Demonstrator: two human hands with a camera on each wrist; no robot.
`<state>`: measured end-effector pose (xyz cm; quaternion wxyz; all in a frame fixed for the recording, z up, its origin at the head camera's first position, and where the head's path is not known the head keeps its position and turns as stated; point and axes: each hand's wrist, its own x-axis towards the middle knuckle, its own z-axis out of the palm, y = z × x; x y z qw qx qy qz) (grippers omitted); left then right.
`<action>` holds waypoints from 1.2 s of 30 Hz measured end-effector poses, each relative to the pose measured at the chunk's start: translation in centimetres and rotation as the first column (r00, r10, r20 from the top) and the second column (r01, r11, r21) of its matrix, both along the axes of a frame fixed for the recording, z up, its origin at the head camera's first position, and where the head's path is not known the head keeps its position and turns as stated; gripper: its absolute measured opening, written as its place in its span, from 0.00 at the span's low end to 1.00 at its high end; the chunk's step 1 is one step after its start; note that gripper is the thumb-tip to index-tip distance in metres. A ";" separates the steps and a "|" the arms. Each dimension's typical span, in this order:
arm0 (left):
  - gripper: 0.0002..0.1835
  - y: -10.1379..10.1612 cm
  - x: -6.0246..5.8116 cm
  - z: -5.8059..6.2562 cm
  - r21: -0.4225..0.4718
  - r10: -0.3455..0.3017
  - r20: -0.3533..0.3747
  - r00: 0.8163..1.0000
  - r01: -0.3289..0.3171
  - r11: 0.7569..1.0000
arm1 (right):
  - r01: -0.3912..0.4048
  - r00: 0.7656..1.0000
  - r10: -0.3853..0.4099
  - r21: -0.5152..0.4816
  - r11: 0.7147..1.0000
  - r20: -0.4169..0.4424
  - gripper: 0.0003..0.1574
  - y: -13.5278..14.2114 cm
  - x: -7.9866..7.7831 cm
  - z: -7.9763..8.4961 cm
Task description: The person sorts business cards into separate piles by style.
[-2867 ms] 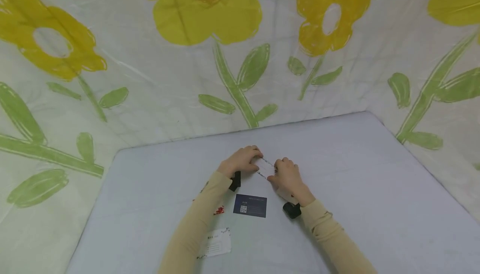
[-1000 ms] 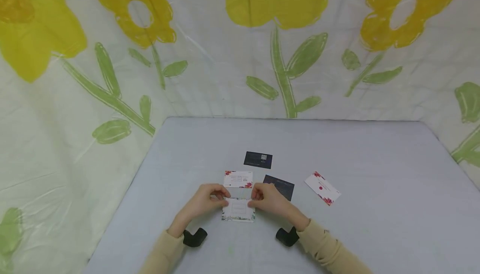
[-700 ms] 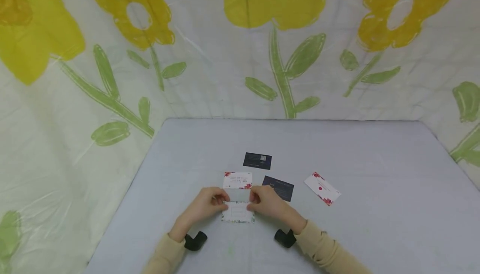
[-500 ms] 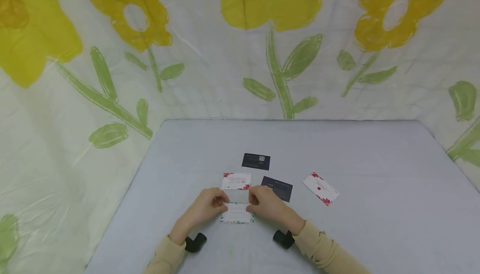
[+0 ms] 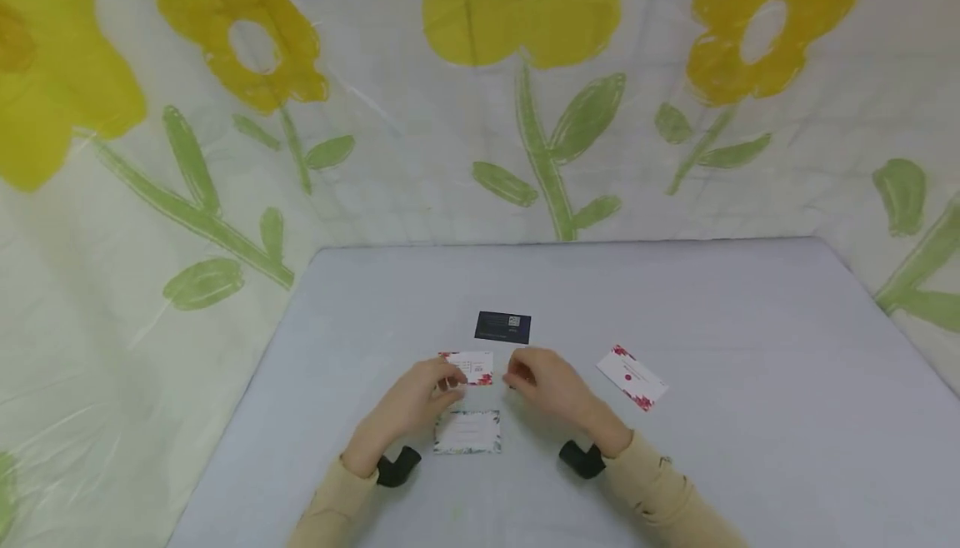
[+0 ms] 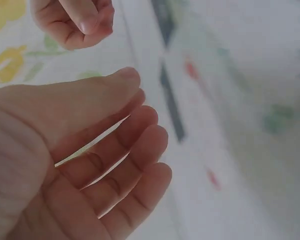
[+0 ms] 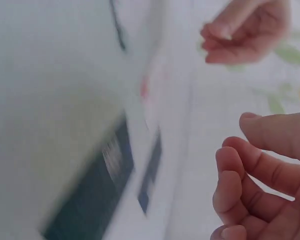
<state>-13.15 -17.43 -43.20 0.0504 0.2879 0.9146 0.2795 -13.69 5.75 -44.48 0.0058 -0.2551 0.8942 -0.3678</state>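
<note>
Leaf card (image 5: pixel 467 433) lies flat on the table (image 5: pixel 720 306), nearest to me, beside my left hand (image 5: pixel 408 402), whose thumb hides its top left corner. That hand holds nothing: its fingers (image 6: pixel 152 142) are bent and slightly parted, the thumb close to the forefinger. I judge the card very light and fairly stiff, smooth enough to skate if I push it. Lying so flat, it gives little to catch, so I'd take it by both short edges and spare the corners a crease. It looks white, with green sprigs round the border and print too small to read.

Beyond it is the left red card (image 5: pixel 480 366), white with red blooms, partly behind my left fingers. Next, further off, comes the far black card (image 5: pixel 502 328), bearing a pale square code; I'd expect both to handle alike, short edges best.

Then my right hand (image 5: pixel 551 386), fingers curled loosely round nothing, thumb standing off the forefinger. Below it is the near black card (image 7: pixel 92 190), nearly all hidden in the head view and blurred in the right wrist view.

Last, well apart, the right red card (image 5: pixel 632 377) lies slantwise, red flowers at two ends and a red dot mid-face; with room all round, its edges should be easiest to reach.
</note>
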 end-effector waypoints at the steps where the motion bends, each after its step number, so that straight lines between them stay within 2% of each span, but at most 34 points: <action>1: 0.08 0.6 -0.5 0.4 0.022 -0.021 -0.011 1.000 0.021 1.000 | 0.031 0.999 -0.032 -0.018 0.999 -0.027 0.04 0.8 -0.3 0.5; 4: 0.11 2.6 -2.0 0.8 0.059 -0.102 -0.037 0.994 0.104 0.993 | 0.120 0.989 -0.122 -0.031 0.992 -0.079 0.03 3.0 -1.2 1.2; 7: 0.14 4.5 -3.4 0.4 0.059 -0.163 0.005 0.987 0.162 0.985 | 0.174 0.984 -0.173 0.021 0.985 -0.039 0.07 4.5 -1.6 1.0; 10: 0.17 6.0 -4.3 -0.4 -0.012 -0.178 0.053 0.983 0.179 0.984 | 0.184 0.982 -0.187 0.105 0.977 0.024 0.13 5.0 -1.5 0.1; 12: 0.21 6.7 -4.6 -0.9 -0.076 -0.171 0.066 0.983 0.176 0.981 | 0.180 0.982 -0.188 0.160 0.971 0.033 0.18 5.0 -1.2 -0.7; 15: 0.25 7.5 -4.9 -1.4 -0.181 -0.163 0.027 0.986 0.165 0.970 | 0.178 0.983 -0.181 0.215 0.960 -0.007 0.24 4.7 -0.6 -1.8; 19: 0.26 8.0 -5.0 -1.8 -0.252 -0.167 -0.033 0.985 0.154 0.955 | 0.201 0.979 -0.183 0.251 0.947 -0.091 0.25 4.6 0.1 -2.6; 24: 0.22 8.4 -5.0 -1.9 -0.257 -0.181 -0.052 0.982 0.162 0.953 | 0.227 0.972 -0.199 0.264 0.937 -0.128 0.24 4.6 0.6 -2.6; 36: 0.19 9.2 -5.4 -2.1 -0.233 -0.181 -0.029 0.983 0.170 0.957 | 0.245 0.969 -0.234 0.215 0.945 -0.078 0.23 5.3 0.8 -2.6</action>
